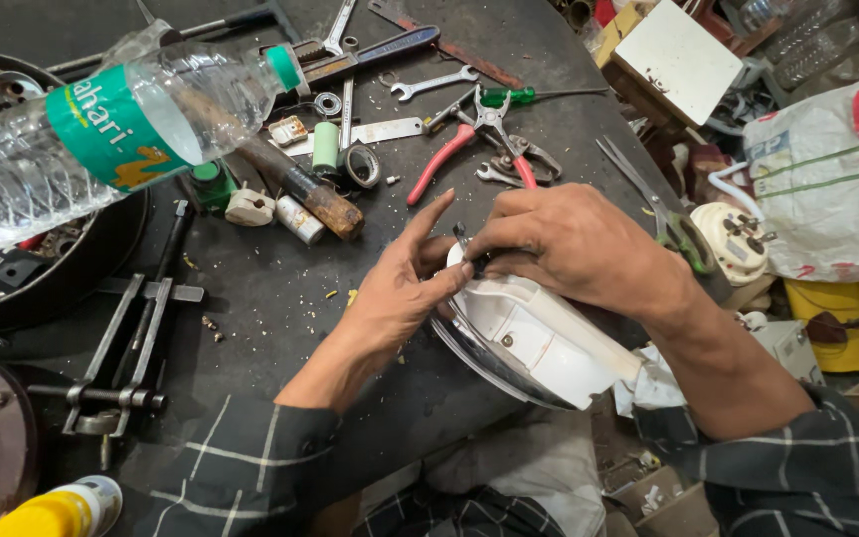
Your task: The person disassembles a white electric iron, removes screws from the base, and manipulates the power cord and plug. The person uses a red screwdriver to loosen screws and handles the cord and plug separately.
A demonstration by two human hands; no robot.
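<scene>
White plastic appliance housing (pixel 534 343) with shiny metal rim, left hand (pixel 400 288) open against it, right hand (pixel 569 244) pinching perhaps a small part.

A bare strip of dark bench (pixel 270 298) lies open to the left of the left hand (pixel 400 288), bounded on its far left by a metal clamp (pixel 126 348). Beyond the hands, red-handled pliers (pixel 469 139), spanners (pixel 434 85), a rusty cylinder (pixel 315 194) and tape rolls crowd the way. A plastic bottle (pixel 101 129) looms over the upper left. Scissors (pixel 663 204) lie just beside the right hand (pixel 574 244), blocking that side.
</scene>
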